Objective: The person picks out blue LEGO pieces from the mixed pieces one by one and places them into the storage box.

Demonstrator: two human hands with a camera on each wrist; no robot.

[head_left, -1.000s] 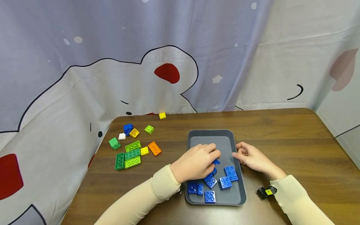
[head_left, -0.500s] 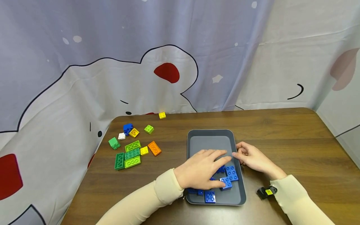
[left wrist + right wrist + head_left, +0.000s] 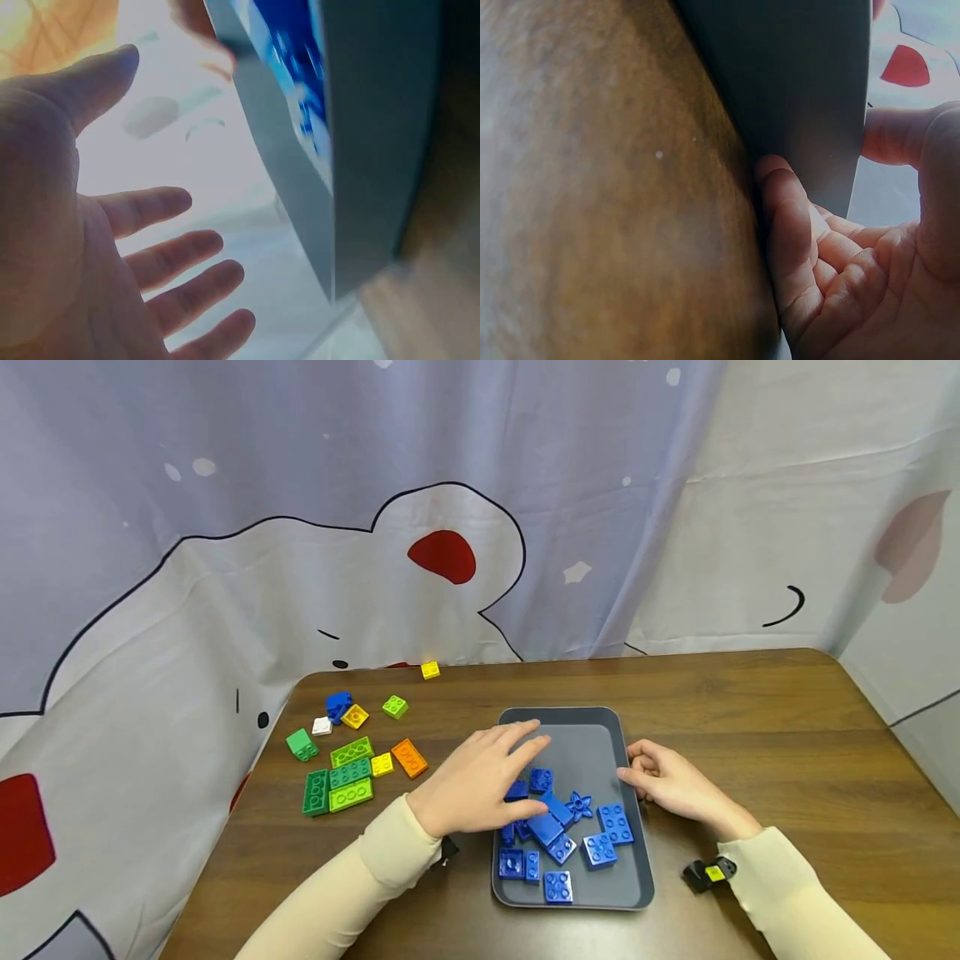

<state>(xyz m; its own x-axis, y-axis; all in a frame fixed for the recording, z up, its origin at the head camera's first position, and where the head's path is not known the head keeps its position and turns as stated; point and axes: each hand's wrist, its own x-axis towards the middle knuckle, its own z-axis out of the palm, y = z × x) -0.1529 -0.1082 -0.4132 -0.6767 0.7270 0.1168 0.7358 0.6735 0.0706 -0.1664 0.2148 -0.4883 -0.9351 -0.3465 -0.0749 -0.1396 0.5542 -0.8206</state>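
A grey tray lies on the table with several blue toy bricks inside, mostly in its left and near parts. Among them is a blue flower-shaped piece. My left hand hovers over the tray's left edge, fingers spread and holding nothing; it hides part of the bricks. In the left wrist view its palm and straight fingers face the tray's side wall. At the tray's right side, my right hand holds the wall, thumb at the rim and curled fingers against the outside.
Left of the tray lie green bricks, an orange brick, yellow bricks, a white brick and blue pieces. A yellow brick sits at the table's back edge, before a patterned curtain.
My left hand has let go of a blue piece in the tray, spread its fingers and drawn back left, uncovering the bricks. The right hand stays at the tray's right side.
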